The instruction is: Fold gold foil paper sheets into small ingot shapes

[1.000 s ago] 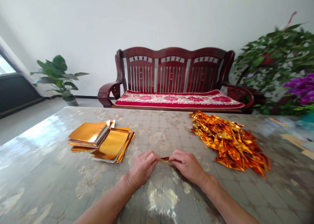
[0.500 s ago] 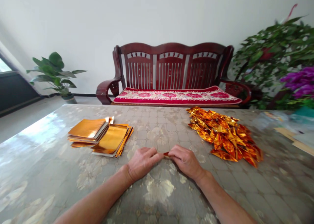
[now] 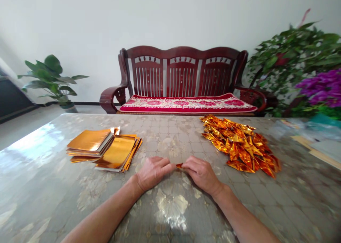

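Note:
Between my two hands, low over the middle of the table, is a small piece of folded gold foil paper (image 3: 179, 165), mostly covered by my fingers. My left hand (image 3: 154, 172) pinches its left end, thumb and fingers closed. The fingers of my right hand (image 3: 199, 172) close on the other end. To the left lie stacks of flat gold foil sheets (image 3: 90, 140), partly overlapping, with pale undersides at the edges. On the right is a heap of folded foil ingots (image 3: 239, 143) with pointed ends, shiny orange-gold.
The table (image 3: 170, 207) has a glossy, flower-patterned cover. Plastic bags (image 3: 287, 127) and flat cardboard pieces (image 3: 317, 150) lie at its right side. Beyond the far edge stands a dark red wooden bench (image 3: 183, 72) with a patterned cushion. Potted plants (image 3: 53, 79) flank it.
The view has turned slightly to the right, so the surroundings sit further left. Both hands stay around the folded foil, and slightly less of it shows between them.

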The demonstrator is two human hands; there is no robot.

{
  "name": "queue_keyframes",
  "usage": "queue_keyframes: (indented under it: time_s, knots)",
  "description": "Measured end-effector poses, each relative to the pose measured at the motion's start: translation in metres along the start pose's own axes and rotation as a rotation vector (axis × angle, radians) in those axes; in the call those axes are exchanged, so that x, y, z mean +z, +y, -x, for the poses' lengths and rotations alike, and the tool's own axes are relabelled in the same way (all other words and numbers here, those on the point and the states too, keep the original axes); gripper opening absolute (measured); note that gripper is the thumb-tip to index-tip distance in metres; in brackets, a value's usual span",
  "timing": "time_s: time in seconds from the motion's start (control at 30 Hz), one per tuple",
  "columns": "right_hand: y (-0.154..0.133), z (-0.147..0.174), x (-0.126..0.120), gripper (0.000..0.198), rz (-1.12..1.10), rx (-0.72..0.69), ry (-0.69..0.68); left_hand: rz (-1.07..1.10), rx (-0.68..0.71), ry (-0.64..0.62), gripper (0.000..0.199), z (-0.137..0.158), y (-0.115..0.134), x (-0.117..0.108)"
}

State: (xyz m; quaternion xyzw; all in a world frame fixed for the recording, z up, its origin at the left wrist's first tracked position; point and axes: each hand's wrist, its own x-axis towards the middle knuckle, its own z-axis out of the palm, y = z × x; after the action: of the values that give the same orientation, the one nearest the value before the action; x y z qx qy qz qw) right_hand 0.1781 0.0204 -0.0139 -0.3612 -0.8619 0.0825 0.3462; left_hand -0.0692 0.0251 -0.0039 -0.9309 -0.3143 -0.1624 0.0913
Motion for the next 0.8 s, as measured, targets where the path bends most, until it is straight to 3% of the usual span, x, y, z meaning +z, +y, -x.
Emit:
queue_keyframes:
  time_s: [0.27,0.53,0.8]
  knots:
    - [0.003,0.0,0.001,0.016,-0.016,0.021,-0.003,0.15,0.039,-0.02,0.023,-0.004,-0.006,0.002]
    - [0.003,-0.002,-0.003,0.02,-0.037,0.003,-0.058,0.308,-0.076,0.142,0.022,-0.004,-0.007,0.009]
    - [0.002,-0.002,-0.001,0.019,-0.084,0.005,-0.047,0.483,-0.124,0.164,0.025,-0.009,0.0,0.014]
